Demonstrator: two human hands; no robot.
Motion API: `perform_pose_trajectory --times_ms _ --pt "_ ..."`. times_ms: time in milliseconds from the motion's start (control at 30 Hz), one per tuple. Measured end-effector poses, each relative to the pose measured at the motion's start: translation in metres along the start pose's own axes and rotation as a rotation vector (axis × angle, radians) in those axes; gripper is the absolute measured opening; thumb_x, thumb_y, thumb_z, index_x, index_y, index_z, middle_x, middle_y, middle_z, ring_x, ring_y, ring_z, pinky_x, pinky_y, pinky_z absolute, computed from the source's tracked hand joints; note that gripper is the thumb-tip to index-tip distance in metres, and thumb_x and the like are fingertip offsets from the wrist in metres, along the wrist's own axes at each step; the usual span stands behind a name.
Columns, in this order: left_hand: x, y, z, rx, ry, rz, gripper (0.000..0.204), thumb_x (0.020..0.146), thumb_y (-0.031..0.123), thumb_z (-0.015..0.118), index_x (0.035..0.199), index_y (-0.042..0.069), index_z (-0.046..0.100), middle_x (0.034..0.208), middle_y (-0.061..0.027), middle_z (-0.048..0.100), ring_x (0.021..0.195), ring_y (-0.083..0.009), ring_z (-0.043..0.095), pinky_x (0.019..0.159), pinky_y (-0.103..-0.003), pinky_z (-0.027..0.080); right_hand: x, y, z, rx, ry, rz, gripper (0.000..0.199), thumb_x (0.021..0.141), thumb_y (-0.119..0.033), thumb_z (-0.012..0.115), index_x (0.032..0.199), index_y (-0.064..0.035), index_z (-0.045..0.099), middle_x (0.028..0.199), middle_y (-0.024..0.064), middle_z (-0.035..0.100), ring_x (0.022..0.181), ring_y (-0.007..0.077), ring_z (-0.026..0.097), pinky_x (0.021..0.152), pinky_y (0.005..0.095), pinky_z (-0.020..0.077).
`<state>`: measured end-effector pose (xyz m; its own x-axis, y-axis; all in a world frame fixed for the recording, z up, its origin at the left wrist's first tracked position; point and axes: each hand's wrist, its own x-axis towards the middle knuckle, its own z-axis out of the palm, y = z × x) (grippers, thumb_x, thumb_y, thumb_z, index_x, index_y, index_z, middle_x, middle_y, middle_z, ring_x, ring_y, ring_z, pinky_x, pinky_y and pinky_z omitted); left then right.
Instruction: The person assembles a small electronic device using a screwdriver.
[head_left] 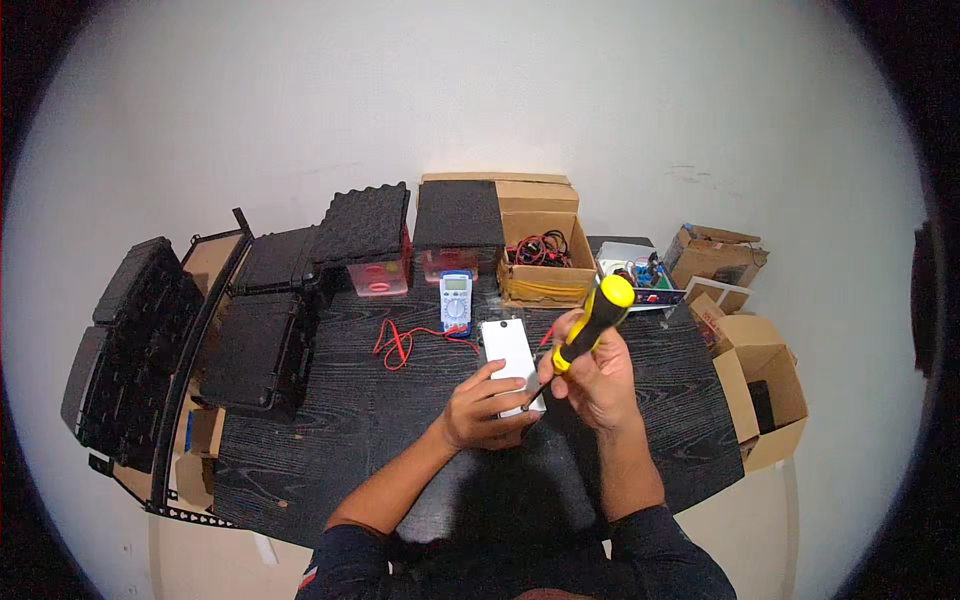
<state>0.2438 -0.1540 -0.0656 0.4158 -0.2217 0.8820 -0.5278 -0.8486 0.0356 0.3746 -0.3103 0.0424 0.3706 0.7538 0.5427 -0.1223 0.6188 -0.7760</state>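
Note:
A white rectangular box-shaped device (pixel 507 345) with a dark round spot near its far end lies on the black wood-grain table. My left hand (pixel 488 408) is closed over its near end, fingers across the top. In my right hand (pixel 597 375) is a yellow and black screwdriver (pixel 592 325), its handle tilted up and to the right. The dark shaft slants down to the near end of the white device, by my left fingertips. Whether the tip sits in a screw is too small to tell. Just beyond the device stands a blue and white multimeter (pixel 456 300).
Red test leads (pixel 398 343) curl left of the multimeter. A cardboard box of cables (pixel 545 285), lidded plastic bins (pixel 380 278) and a tray of electronic parts (pixel 640 280) line the back. Black cases (pixel 250 350) stand left; an opened carton (pixel 765 390) is at the right edge.

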Motion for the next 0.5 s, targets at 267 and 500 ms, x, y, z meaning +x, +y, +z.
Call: perform_pose_trajectory --times_ms 267,500 --pt "-0.002 -0.005 -0.002 -0.002 -0.023 0.014 0.039 0.069 0.018 0.082 0.107 0.02 0.076 0.118 -0.0021 0.069 0.111 -0.0268 0.067 0.106 -0.061 0.046 0.004 0.001 0.006 0.126 0.048 0.03 0.051 0.101 -0.03 0.062 0.138 0.0001 0.046 0.113 0.0153 0.064 0.094 0.0274 0.072 0.064 0.0239 0.0599" --pt "-0.005 -0.003 0.002 -0.014 0.003 -0.013 0.038 0.069 0.017 0.081 0.107 0.019 0.077 0.118 -0.0033 0.07 0.111 -0.0287 0.067 0.101 -0.058 0.049 0.004 -0.009 0.014 0.184 0.082 0.1 0.047 0.098 -0.03 0.067 0.13 0.0015 0.052 0.111 0.0144 0.065 0.088 0.0249 0.071 0.06 0.0239 0.0581"
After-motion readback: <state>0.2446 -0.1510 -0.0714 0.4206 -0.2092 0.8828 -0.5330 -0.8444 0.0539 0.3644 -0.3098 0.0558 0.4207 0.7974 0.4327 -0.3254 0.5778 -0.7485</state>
